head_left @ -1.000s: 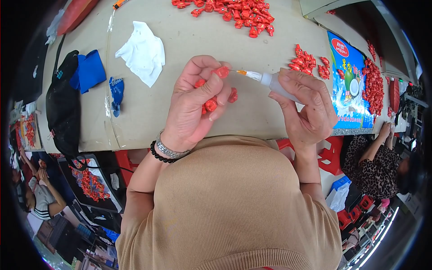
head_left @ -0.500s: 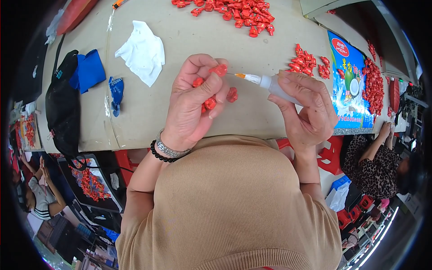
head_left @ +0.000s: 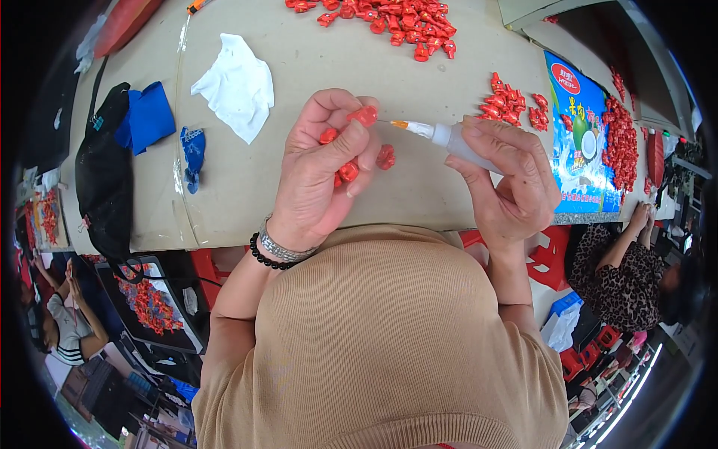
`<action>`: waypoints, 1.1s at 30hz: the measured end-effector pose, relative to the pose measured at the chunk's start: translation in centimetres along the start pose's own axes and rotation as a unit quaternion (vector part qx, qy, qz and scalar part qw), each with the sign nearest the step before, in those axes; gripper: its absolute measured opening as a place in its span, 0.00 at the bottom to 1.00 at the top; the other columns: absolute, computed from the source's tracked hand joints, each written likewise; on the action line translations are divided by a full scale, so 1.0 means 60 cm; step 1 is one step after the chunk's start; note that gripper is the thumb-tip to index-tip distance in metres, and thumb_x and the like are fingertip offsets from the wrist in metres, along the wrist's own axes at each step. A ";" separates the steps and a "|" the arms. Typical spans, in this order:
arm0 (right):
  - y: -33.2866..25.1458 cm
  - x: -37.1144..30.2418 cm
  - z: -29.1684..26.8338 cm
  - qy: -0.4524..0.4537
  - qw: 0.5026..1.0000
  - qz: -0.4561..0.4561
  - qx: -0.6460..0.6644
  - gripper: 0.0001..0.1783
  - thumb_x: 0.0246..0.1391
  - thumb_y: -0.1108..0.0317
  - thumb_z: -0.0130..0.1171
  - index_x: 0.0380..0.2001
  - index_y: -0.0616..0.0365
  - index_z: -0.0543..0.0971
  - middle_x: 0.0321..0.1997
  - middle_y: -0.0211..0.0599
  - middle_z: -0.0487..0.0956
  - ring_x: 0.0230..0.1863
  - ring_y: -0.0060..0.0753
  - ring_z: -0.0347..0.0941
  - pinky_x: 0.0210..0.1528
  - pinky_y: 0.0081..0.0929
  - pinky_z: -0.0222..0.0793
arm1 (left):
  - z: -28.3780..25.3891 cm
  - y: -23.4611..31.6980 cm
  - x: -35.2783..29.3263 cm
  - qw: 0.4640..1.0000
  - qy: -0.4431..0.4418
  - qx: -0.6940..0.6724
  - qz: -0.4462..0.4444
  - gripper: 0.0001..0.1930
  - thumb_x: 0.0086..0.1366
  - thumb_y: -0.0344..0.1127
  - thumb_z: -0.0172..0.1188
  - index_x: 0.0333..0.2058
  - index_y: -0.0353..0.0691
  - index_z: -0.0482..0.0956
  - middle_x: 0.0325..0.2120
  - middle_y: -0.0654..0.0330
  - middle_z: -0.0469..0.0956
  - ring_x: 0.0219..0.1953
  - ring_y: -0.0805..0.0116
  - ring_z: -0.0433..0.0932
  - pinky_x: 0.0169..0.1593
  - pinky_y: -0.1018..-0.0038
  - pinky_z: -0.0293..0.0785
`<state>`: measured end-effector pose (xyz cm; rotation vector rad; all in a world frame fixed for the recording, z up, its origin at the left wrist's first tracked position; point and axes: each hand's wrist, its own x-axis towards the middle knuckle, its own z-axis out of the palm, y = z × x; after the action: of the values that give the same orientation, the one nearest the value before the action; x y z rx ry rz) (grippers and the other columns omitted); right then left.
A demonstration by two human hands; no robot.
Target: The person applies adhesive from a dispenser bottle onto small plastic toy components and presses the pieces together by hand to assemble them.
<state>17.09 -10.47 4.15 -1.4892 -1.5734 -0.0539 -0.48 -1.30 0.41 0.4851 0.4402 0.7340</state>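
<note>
Between thumb and forefinger, my left hand (head_left: 323, 161) pinches a small red plastic piece (head_left: 364, 115). Several more red pieces (head_left: 348, 172) are tucked in its palm and curled fingers. A single red piece (head_left: 386, 157) shows just past the fingertips; whether a finger touches it I cannot tell. My right hand (head_left: 516, 176) is closed round a translucent white squeeze bottle (head_left: 467, 150) with a thin needle tip. The bottle lies nearly level, and its needle (head_left: 385, 121) points left, its end at or very near the pinched piece.
Heaps of red pieces lie at the table's far side (head_left: 411, 26) and right (head_left: 508, 103), and more on a blue printed sheet (head_left: 580, 142). On the left are a white cloth (head_left: 238, 88), blue cloth pieces (head_left: 149, 118) and a black pouch (head_left: 105, 172). Another person (head_left: 624, 262) sits at right.
Almost nothing differs. Both hands keep their hold and place, with the needle still at the pinched red piece.
</note>
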 end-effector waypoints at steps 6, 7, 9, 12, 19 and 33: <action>0.017 -0.021 0.011 0.005 0.991 0.095 0.099 0.18 0.37 0.79 0.71 0.36 0.66 0.79 0.39 0.43 0.79 0.38 0.30 0.77 0.39 0.23 0.75 | -0.011 -0.006 0.003 0.997 -0.016 -0.079 -0.016 0.08 0.66 0.29 0.54 0.43 0.43 0.70 0.42 0.63 0.73 0.23 0.77 0.66 0.27 0.80 0.67; 0.019 -0.026 0.016 0.011 0.976 0.151 0.154 0.18 0.39 0.80 0.70 0.37 0.66 0.78 0.40 0.42 0.79 0.38 0.28 0.76 0.39 0.22 0.75 | -0.011 -0.008 0.004 0.995 -0.017 -0.092 -0.017 0.09 0.66 0.30 0.55 0.44 0.44 0.70 0.43 0.63 0.73 0.24 0.77 0.66 0.25 0.82 0.65; 0.014 -0.032 0.026 0.020 0.956 0.213 0.202 0.18 0.37 0.83 0.69 0.36 0.66 0.79 0.38 0.39 0.78 0.38 0.26 0.75 0.39 0.21 0.72 | -0.012 -0.011 0.004 0.994 -0.017 -0.105 -0.019 0.09 0.66 0.30 0.55 0.44 0.44 0.70 0.43 0.63 0.72 0.25 0.76 0.66 0.24 0.84 0.64; 0.010 -0.035 0.035 0.027 0.918 0.292 0.267 0.18 0.36 0.85 0.67 0.35 0.65 0.80 0.37 0.36 0.77 0.37 0.24 0.73 0.39 0.20 0.69 | -0.013 -0.012 0.005 0.993 -0.031 -0.114 -0.013 0.10 0.66 0.30 0.55 0.45 0.44 0.70 0.43 0.62 0.71 0.25 0.76 0.66 0.22 0.84 0.62; 0.021 -0.041 0.037 0.000 0.925 0.279 0.257 0.18 0.39 0.82 0.69 0.37 0.66 0.78 0.40 0.39 0.79 0.39 0.25 0.76 0.39 0.19 0.74 | -0.014 -0.014 0.005 0.993 -0.031 -0.114 -0.004 0.10 0.65 0.30 0.55 0.45 0.43 0.70 0.43 0.61 0.71 0.26 0.75 0.67 0.18 0.85 0.59; 0.045 0.001 0.043 -0.019 0.717 0.467 0.518 0.20 0.48 0.80 0.59 0.47 0.66 0.72 0.42 0.40 0.77 0.36 0.35 0.79 0.38 0.27 0.75 | -0.050 0.051 0.008 0.986 -0.029 -0.157 0.057 0.11 0.67 0.30 0.51 0.48 0.44 0.72 0.44 0.63 0.72 0.27 0.76 0.63 0.18 0.86 0.58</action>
<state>17.77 -8.19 1.28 -1.1203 -0.4476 1.2433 -3.35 1.80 -0.41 0.2358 0.2370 0.8803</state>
